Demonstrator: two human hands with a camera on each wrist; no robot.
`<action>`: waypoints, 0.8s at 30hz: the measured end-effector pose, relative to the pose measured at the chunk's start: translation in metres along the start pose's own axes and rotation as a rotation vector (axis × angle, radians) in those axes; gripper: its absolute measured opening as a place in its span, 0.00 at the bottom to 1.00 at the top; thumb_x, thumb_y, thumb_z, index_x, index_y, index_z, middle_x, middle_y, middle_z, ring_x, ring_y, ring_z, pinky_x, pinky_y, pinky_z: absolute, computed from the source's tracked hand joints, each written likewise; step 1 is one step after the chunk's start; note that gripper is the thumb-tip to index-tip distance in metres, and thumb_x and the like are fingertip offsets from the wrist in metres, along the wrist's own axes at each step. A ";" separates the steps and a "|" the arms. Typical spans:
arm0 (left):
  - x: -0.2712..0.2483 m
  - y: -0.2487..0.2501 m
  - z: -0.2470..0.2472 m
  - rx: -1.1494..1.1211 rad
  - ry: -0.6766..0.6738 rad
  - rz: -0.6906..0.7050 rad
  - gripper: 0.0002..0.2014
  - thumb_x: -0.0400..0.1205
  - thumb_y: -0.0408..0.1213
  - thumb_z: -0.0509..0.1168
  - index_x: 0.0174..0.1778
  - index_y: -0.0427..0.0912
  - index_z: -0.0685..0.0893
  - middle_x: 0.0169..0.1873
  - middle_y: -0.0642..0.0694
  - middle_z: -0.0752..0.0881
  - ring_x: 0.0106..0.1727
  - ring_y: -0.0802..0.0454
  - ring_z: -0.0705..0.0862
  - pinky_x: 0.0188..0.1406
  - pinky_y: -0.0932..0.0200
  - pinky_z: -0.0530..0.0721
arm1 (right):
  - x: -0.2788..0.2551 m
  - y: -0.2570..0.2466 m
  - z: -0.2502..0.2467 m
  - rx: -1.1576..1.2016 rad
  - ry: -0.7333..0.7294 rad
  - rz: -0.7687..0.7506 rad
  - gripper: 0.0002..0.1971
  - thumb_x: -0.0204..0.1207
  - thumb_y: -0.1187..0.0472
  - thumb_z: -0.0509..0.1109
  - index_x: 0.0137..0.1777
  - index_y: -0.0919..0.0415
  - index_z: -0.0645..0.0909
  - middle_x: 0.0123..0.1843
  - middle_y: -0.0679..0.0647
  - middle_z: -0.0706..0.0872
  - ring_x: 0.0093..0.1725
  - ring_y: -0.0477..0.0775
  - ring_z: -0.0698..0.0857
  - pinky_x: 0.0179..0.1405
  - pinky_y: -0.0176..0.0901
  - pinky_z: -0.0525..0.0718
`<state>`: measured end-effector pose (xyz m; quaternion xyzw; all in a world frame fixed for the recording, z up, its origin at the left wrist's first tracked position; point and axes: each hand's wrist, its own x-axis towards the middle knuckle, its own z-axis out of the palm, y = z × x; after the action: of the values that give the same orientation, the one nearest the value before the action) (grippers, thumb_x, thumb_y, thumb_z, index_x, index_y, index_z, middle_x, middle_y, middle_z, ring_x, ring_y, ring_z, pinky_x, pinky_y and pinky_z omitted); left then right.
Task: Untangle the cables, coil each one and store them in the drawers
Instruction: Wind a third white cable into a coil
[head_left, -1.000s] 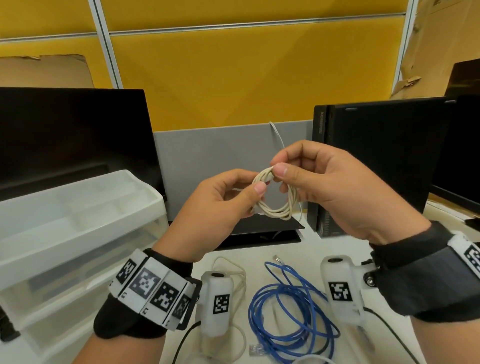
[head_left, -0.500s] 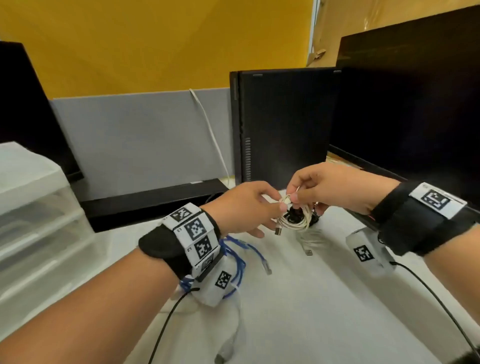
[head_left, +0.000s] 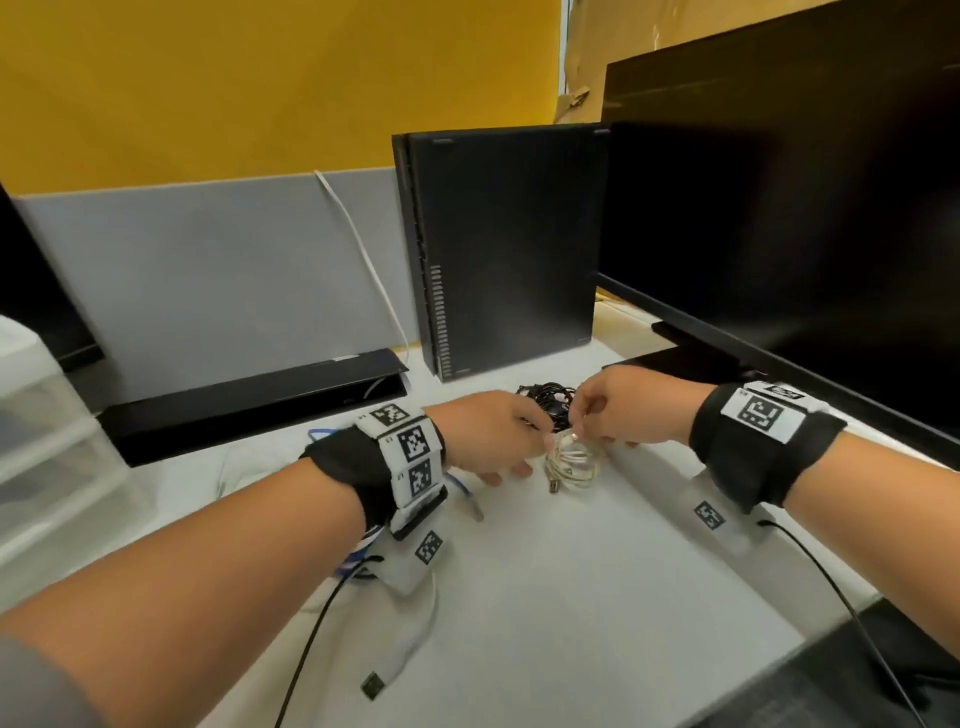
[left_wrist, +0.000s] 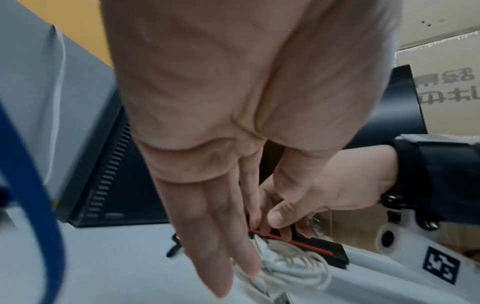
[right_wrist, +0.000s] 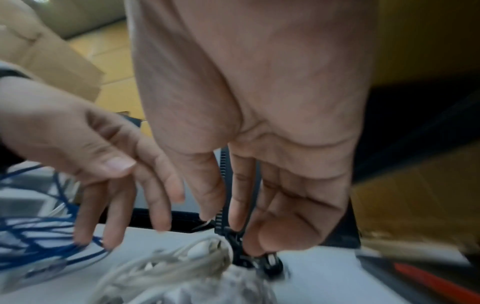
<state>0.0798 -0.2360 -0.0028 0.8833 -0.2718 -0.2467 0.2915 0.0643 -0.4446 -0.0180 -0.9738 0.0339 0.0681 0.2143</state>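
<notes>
Both hands have dropped from chest height right down to the white desk (head_left: 545, 597), and the small coiled off-white cable (head_left: 571, 462) that was being held up in the air now sits on the desktop, just near of a bundle of black cables (head_left: 550, 397) by the black computer tower (head_left: 509, 249); the camera has also swung right, so the clear plastic drawer unit (head_left: 47, 441) is only a sliver at the far left edge.

Right hand (head_left: 631, 405) has its fingertips curled in a pinch at the top of the coil; the right wrist view is blurry, so I can't tell whether it's pinching the cable itself or something dark just beside it. Left hand (head_left: 491, 434) has its fingers fairly straight and spread, touching the left side of the coil but not gripping it, as far as I can see.

My read: the white one is coiled and is being parked or secured; storing comes next. That calls for lifting the coil without letting the loops spring open, then carrying it well left to the drawers; the loose blue network cable (right_wrist: 39, 236) on the left of the desk isn't coiled yet, so that's the next job after.
</notes>
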 end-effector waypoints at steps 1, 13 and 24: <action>-0.006 0.001 -0.007 -0.028 0.048 0.028 0.13 0.90 0.45 0.63 0.70 0.50 0.83 0.61 0.50 0.90 0.55 0.58 0.93 0.55 0.50 0.94 | -0.003 -0.006 -0.002 -0.079 0.049 -0.034 0.05 0.83 0.55 0.72 0.50 0.49 0.91 0.48 0.50 0.92 0.47 0.51 0.89 0.48 0.46 0.91; -0.134 -0.053 -0.109 -0.557 0.608 0.107 0.13 0.93 0.45 0.61 0.54 0.42 0.87 0.39 0.49 0.86 0.36 0.55 0.86 0.42 0.60 0.90 | -0.068 -0.146 0.020 -0.048 -0.157 -0.546 0.09 0.84 0.38 0.69 0.53 0.37 0.88 0.47 0.35 0.91 0.48 0.39 0.89 0.54 0.40 0.89; -0.218 -0.172 -0.060 0.483 0.129 -0.391 0.16 0.85 0.57 0.67 0.65 0.56 0.83 0.58 0.56 0.87 0.55 0.53 0.84 0.52 0.58 0.81 | -0.058 -0.226 0.112 -0.513 -0.344 -0.658 0.16 0.80 0.44 0.76 0.64 0.45 0.83 0.49 0.39 0.83 0.52 0.48 0.82 0.53 0.41 0.82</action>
<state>0.0141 0.0399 -0.0112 0.9763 -0.1285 -0.1699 0.0370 0.0150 -0.1904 -0.0166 -0.9290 -0.3315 0.1632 -0.0213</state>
